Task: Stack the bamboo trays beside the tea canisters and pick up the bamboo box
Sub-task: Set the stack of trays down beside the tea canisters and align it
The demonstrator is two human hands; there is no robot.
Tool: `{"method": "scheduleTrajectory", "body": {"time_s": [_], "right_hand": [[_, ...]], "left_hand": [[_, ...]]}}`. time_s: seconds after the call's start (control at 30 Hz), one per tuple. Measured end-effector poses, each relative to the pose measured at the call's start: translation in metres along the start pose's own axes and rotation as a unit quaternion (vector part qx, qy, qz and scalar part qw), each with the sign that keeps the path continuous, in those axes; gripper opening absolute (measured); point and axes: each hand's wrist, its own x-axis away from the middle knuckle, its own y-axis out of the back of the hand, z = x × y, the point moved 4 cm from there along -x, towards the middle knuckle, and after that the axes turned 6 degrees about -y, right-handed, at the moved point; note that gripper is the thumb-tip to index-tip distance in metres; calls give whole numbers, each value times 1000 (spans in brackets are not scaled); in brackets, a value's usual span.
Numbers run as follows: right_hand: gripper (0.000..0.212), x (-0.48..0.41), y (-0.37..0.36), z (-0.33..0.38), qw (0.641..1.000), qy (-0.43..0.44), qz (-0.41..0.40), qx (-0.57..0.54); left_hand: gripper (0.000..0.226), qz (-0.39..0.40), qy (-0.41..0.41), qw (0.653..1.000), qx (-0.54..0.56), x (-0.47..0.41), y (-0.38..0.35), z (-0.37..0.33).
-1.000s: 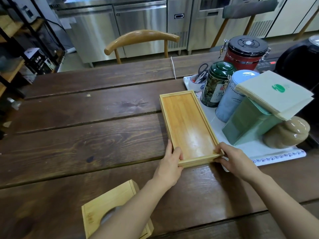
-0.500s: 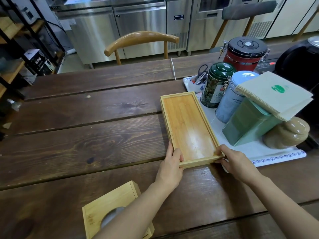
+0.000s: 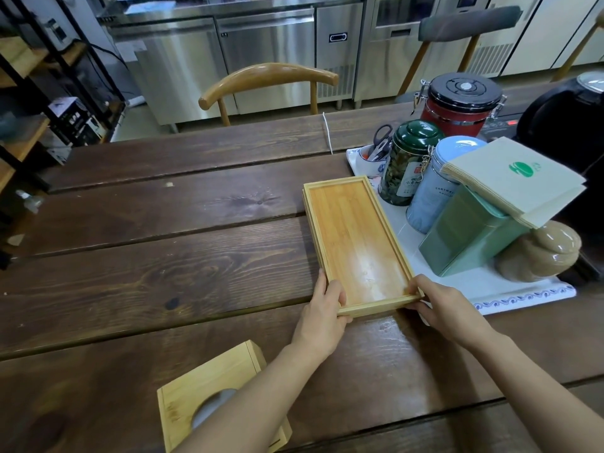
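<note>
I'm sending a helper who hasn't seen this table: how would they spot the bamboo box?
On the dark wooden table, look at the near edge, under the person's left forearm, well apart from the bamboo trays. The bamboo box is a pale closed block with a rounded hole in its top; the trays are shallow and open.

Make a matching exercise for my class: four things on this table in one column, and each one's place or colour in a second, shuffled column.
Things
1. bamboo trays
2. bamboo box
3. red canister
4. napkins

Descriptions
A. black lid, far side of the table
B. on the green tin
C. near table edge, under the left forearm
D. held at the near end by both hands

Pairs: 1-D, 2-C, 3-A, 4-B
</note>
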Motion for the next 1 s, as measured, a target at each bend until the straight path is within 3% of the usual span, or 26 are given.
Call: {"method": "scheduleTrajectory", "body": {"time_s": [0.27, 0.67, 1.0], "right_hand": [[18, -5, -1, -3, 1000, -26, 8, -13], [18, -3, 0, 0, 1000, 9, -28, 10], [18, -3, 2, 4, 1000, -23, 4, -1]], "left_hand": [[24, 6, 16, 999, 42, 1, 12, -2], [24, -4, 39, 998, 44, 3, 9, -6], [25, -2, 34, 998, 51, 3, 8, -5]]}}
